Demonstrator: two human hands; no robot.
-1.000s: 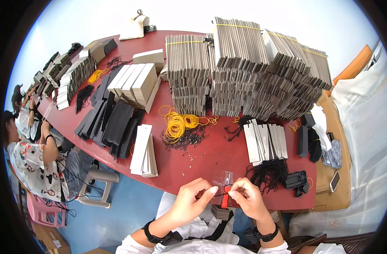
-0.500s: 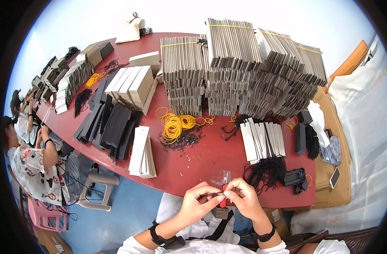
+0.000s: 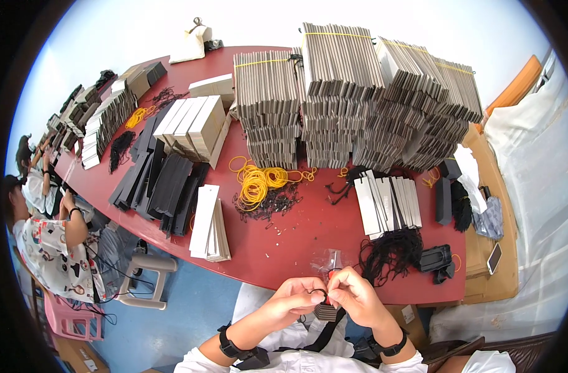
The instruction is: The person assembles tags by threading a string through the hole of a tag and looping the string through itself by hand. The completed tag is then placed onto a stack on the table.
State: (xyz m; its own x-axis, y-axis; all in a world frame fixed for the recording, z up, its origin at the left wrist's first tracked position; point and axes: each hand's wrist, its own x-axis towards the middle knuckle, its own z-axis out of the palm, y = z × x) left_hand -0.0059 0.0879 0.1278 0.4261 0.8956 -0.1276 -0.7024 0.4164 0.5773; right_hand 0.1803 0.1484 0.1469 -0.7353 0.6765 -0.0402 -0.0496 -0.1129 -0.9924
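Close together at the table's front edge, my left hand and my right hand are both closed in a pinch on a thin black cord, which curves into a small loop between them. A red-handled tool lies just behind my fingers, partly covered by them. Below my hands is a small stack of grey boards. To the right on the table, white card pieces with black cords lie fanned out above a tangle of black cord.
Tall stacks of grey boards stand along the back of the red table. Yellow elastic bands, white cards and black strips lie left of centre. A co-worker sits at the far left near a stool.
The black cord, nearly straight between my fingers before, now bends into a loop. Both hands have shifted slightly, and the grey stack beneath shows more.
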